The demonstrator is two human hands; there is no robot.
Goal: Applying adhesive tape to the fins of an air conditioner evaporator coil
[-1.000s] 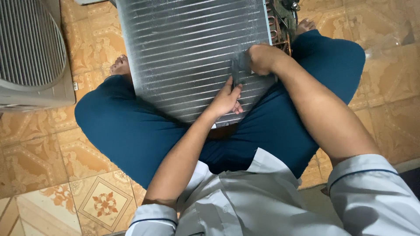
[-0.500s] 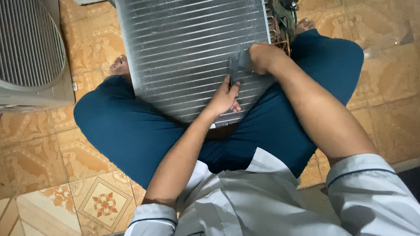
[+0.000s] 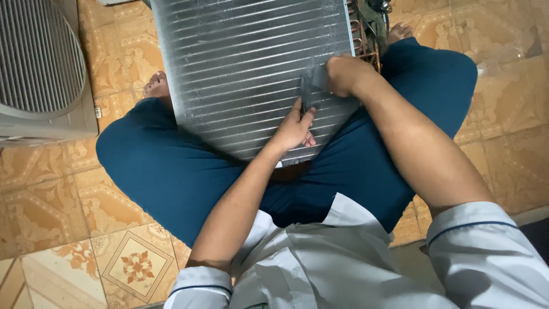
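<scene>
1. I sit cross-legged on the tiled floor, finned coil panel propped across my lap, tilted away from me.
2. R hand is closed around a small grey comb-like tool, set against the fins near the panel's R edge, just beside the copper tubes.
3. L hand lies flat on the fins just below the tool; fingers together, thumb out, bracing the panel.
4. Progress, my guess: fins look even across most of the face; can't tell combed from uncombed rows. Tool sits low on the R side, so prob. that strip is in hand.
5. Grey fan-grille unit stands well apart, to my L.
</scene>
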